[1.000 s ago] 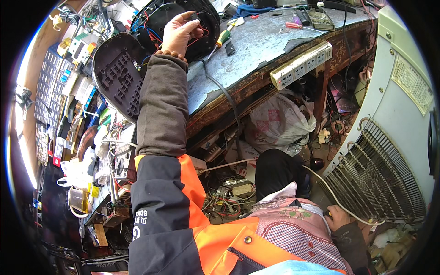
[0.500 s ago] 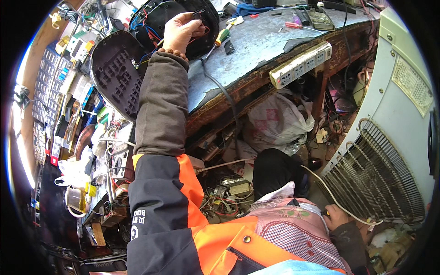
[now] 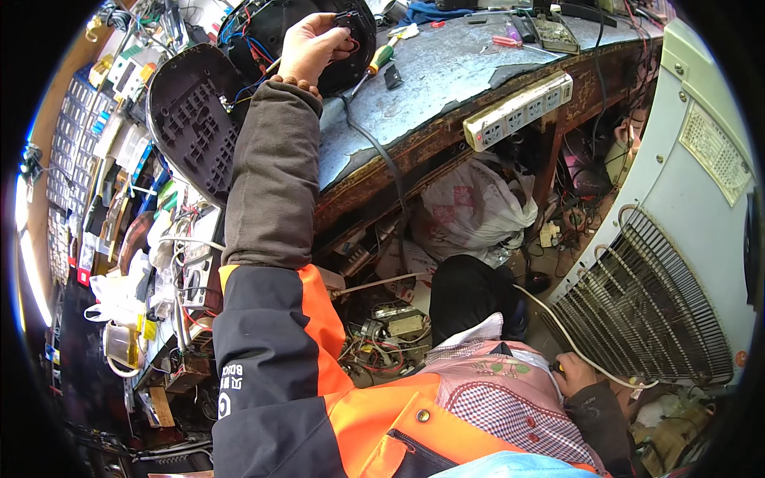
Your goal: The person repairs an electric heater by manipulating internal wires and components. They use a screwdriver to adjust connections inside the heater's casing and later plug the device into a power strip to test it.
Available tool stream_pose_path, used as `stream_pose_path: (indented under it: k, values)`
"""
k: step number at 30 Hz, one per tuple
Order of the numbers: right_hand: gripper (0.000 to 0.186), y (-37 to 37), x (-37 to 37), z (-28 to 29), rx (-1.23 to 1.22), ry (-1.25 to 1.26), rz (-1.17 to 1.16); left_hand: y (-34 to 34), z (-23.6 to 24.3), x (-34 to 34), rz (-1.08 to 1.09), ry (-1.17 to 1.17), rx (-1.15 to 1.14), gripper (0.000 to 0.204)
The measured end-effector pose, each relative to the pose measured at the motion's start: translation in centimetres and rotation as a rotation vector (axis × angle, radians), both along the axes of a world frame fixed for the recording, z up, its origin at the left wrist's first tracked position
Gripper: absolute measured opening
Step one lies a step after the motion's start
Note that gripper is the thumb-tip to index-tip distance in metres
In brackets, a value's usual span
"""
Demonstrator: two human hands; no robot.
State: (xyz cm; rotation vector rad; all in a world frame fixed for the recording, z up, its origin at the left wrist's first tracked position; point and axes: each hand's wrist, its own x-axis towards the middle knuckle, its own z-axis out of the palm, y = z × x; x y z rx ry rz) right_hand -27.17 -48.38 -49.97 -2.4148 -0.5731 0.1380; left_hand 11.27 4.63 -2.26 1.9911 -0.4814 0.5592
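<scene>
My left hand reaches to the back of the bench, its fingers closed on a small black part inside an open black housing with red and blue wires. A detached black plastic cover, studded with small moulded posts, leans just left of my sleeve. A green-and-yellow screwdriver lies right of that hand, beside a small black piece. Low at the right by my apron, my right hand is curled around a yellow object, mostly hidden.
The worn bench carries a power strip along its front edge. Cluttered shelving stands at the left. A metal cabinet with a wire grille is on the right. A white sack and tangled cables lie underneath.
The scene has shifted slightly up and left in the view. My left hand has moved a little and the black part in its fingers shows more. My right hand stays low.
</scene>
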Motion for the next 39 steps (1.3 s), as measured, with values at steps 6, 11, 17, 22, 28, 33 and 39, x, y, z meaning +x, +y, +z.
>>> stream_pose_path:
  k: [6,11,17,22,28,33,39]
  values:
    - [0.04,-0.1,0.0,-0.3,0.006,0.015,0.0,0.0,0.0,-0.1,0.004,-0.014,0.011,0.032]
    - [0.039,-0.1,-0.1,-0.4,-0.002,0.004,0.009,-0.1,0.1,-0.3,0.004,-0.022,0.024,0.036]
    - [0.037,0.1,-0.1,-0.1,-0.026,0.008,0.009,0.7,1.0,-0.6,0.088,-0.147,0.208,0.051]
    - [0.036,0.3,-0.1,0.7,-0.025,0.0,0.012,-0.2,3.0,-3.3,0.321,-0.55,0.378,0.046]
    - [0.034,0.3,-0.3,0.9,-0.004,0.006,0.001,-4.2,1.9,-4.6,-0.039,0.19,0.771,0.048]
    - [0.034,0.0,-0.1,1.1,-0.01,0.004,0.018,-4.7,-0.9,-3.3,0.064,0.296,0.913,0.058]
    - [0.032,0.0,0.0,0.2,-0.011,0.021,0.011,-4.5,-1.4,-1.6,-0.017,0.242,0.893,0.043]
